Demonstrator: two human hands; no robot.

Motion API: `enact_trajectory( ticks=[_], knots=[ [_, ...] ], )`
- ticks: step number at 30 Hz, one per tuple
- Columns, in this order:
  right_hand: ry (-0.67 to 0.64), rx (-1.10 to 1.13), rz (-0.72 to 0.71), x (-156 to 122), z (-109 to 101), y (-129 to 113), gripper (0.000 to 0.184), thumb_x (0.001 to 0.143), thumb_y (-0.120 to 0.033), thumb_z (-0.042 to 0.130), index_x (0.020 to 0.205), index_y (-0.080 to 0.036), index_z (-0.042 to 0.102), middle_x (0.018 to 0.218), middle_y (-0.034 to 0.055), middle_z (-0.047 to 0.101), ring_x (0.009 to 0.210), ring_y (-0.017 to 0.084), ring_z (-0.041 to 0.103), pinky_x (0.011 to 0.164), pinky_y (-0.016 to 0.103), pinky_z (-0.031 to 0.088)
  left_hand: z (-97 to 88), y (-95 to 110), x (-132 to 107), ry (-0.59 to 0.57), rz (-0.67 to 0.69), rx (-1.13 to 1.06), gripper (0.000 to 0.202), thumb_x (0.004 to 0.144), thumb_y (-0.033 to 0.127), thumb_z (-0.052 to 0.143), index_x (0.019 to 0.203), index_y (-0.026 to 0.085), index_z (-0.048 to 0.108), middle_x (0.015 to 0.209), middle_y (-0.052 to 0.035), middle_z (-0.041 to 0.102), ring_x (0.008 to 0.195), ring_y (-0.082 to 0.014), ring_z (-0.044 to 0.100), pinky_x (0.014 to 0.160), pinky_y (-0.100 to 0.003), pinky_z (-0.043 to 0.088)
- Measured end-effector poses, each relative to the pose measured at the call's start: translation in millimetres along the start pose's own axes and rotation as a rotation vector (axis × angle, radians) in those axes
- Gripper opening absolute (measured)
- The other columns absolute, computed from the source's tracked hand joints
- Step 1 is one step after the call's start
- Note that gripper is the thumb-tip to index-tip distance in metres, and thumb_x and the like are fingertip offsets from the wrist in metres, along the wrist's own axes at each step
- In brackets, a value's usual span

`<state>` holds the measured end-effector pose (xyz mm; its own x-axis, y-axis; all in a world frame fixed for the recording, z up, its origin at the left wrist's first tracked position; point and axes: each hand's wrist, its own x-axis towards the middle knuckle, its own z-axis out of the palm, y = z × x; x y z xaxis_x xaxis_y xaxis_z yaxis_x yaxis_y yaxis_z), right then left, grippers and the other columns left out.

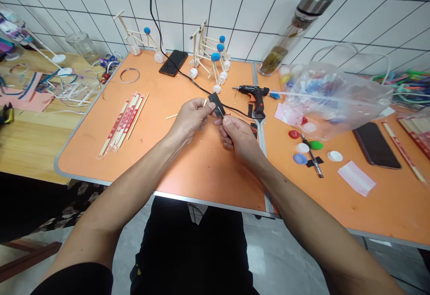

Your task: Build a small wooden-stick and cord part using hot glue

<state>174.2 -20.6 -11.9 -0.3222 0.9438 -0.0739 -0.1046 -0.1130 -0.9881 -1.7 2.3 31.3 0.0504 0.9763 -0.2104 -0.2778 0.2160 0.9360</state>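
Note:
Both my hands meet above the orange table (188, 169). My left hand (190, 118) is closed, pinching a thin wooden stick (205, 102) and the edge of a small black piece (215, 104), probably tape. My right hand (237, 136) is closed too, gripping the lower end of that black piece between thumb and fingers. A black cable (188, 79) runs just behind my hands. A loose wooden stick (171, 117) lies on the table left of my left hand.
A black glue gun (253, 93) lies behind my right hand. Wrapped chopsticks (124, 122) lie at left, two stick models (210, 57) and a phone (173, 62) at the back. A plastic bag (327, 96), bottle caps (302, 147), a second phone (376, 145) and a bottle (295, 31) sit at right.

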Motion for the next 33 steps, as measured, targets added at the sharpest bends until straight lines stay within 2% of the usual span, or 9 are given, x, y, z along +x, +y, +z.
enact_trajectory(
  ticks=[4,8,17,24,29,33],
  knots=[
    [-0.002,0.002,0.010,-0.4,0.6,-1.8,0.063,0.093,-0.085,0.082,0.097,-0.027,0.058,0.076,-0.0070,0.041,0.057,0.011,0.028,0.051,0.027,0.019,0.7,0.2,-0.7,-0.001,-0.002,-0.007,0.040,0.110,0.015,0.075,0.071,0.014,0.065,0.066,-0.0010,0.065,0.043,-0.0010,0.030,0.045,-0.019,0.018],
    [0.000,0.006,0.003,-0.5,1.3,-2.3,0.063,0.093,-0.084,0.082,0.097,-0.027,0.058,0.076,-0.0071,0.040,0.058,0.011,0.028,0.051,0.027,0.019,1.7,0.9,-1.9,-0.003,-0.012,-0.006,0.039,0.106,0.017,0.081,0.071,0.014,0.064,0.067,-0.0008,0.067,0.043,-0.0003,0.030,0.045,-0.020,0.019],
    [0.008,0.000,-0.012,-0.1,0.3,0.1,0.062,0.094,-0.084,0.081,0.095,-0.027,0.059,0.075,-0.0068,0.039,0.058,0.011,0.028,0.050,0.027,0.019,1.4,0.4,-1.6,-0.008,-0.007,0.010,0.040,0.106,0.019,0.081,0.071,0.014,0.064,0.061,0.0015,0.061,0.043,-0.0014,0.030,0.046,-0.020,0.019],
    [0.011,-0.002,-0.014,-0.1,0.6,-0.7,0.062,0.094,-0.084,0.081,0.095,-0.027,0.058,0.074,-0.0071,0.040,0.057,0.011,0.028,0.050,0.027,0.019,-0.2,-1.1,-0.7,-0.024,0.017,0.008,0.039,0.107,0.020,0.079,0.070,0.014,0.066,0.066,-0.0016,0.066,0.043,-0.0022,0.030,0.046,-0.021,0.018],
    [0.008,-0.004,-0.011,0.0,0.5,-0.9,0.062,0.094,-0.084,0.081,0.096,-0.027,0.058,0.074,-0.0073,0.041,0.057,0.011,0.027,0.050,0.027,0.019,0.4,-1.1,-1.7,-0.040,0.022,0.008,0.041,0.110,0.017,0.071,0.069,0.014,0.067,0.065,-0.0015,0.064,0.043,-0.0026,0.031,0.045,-0.021,0.017],
    [0.012,0.006,-0.002,0.1,0.9,-1.7,0.065,0.091,-0.086,0.083,0.095,-0.026,0.058,0.074,-0.0072,0.041,0.057,0.010,0.029,0.050,0.026,0.020,0.0,-2.7,-1.2,-0.053,0.026,0.015,0.040,0.108,0.020,0.077,0.069,0.014,0.067,0.062,0.0000,0.063,0.043,-0.0028,0.031,0.045,-0.021,0.019]
  ],
)
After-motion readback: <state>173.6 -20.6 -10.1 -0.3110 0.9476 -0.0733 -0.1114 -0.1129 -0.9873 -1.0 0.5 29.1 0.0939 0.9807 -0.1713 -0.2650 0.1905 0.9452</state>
